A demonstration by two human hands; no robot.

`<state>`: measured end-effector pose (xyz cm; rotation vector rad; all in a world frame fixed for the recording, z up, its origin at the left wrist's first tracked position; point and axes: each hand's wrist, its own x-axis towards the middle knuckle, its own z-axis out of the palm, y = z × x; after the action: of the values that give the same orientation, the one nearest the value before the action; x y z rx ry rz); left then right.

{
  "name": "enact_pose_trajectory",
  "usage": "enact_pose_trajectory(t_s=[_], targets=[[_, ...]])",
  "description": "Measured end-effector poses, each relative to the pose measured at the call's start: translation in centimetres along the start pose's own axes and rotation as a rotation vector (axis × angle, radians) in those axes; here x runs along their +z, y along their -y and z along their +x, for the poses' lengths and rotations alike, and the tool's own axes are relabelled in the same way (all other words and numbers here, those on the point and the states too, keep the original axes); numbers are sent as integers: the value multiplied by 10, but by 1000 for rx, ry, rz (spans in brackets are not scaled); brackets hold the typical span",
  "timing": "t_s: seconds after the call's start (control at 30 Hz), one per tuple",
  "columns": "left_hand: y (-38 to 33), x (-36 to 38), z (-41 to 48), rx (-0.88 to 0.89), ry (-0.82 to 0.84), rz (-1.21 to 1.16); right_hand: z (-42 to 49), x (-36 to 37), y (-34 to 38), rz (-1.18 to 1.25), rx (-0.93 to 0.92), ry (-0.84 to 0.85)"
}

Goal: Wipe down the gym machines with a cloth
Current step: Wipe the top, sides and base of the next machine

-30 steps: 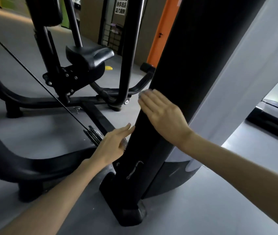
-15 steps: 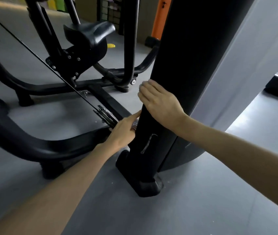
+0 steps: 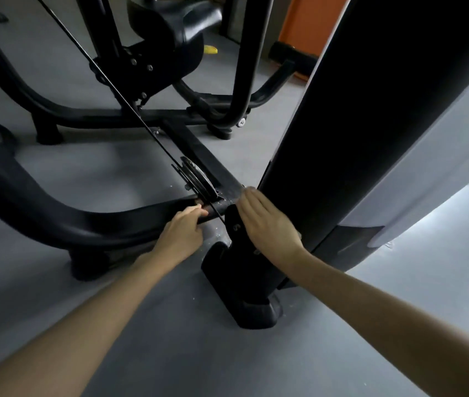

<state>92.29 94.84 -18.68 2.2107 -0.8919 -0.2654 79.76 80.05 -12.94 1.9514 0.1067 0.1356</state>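
The gym machine's tall black column rises on the right and ends in a black foot on the floor. My right hand lies flat with straight fingers against the column's lowest part, just above the foot. Only a pale sliver of the cloth shows at its fingertips; the rest is hidden under the palm. My left hand grips the end of the curved black frame tube, fingers curled over it beside the pulley.
A thin black cable runs diagonally from the upper left down to the pulley. Behind it stand a black padded seat, more black frame bars, and an orange pillar. A small yellow object lies on the grey floor.
My right hand has slid down the column from mid height to just above the foot. My left hand moved from beside the column onto the frame tube and curled round it.
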Motion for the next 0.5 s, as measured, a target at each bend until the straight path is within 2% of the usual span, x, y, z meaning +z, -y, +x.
enact_pose_trajectory(t_s=[0.1, 0.2, 0.3, 0.4, 0.5], targets=[[14, 17, -14, -40, 116, 72, -17, 12, 26, 66, -90, 81], [30, 27, -23, -75, 234, 196, -9, 9, 10, 168, -49, -35], [42, 37, -30, -106, 308, 295, 4, -2, -42, 223, 218, -321], [50, 46, -38, -117, 343, 385, -3, -5, -72, 134, 423, -391], [59, 55, -44, -144, 422, 488, -15, 5, -29, 93, 262, -312]])
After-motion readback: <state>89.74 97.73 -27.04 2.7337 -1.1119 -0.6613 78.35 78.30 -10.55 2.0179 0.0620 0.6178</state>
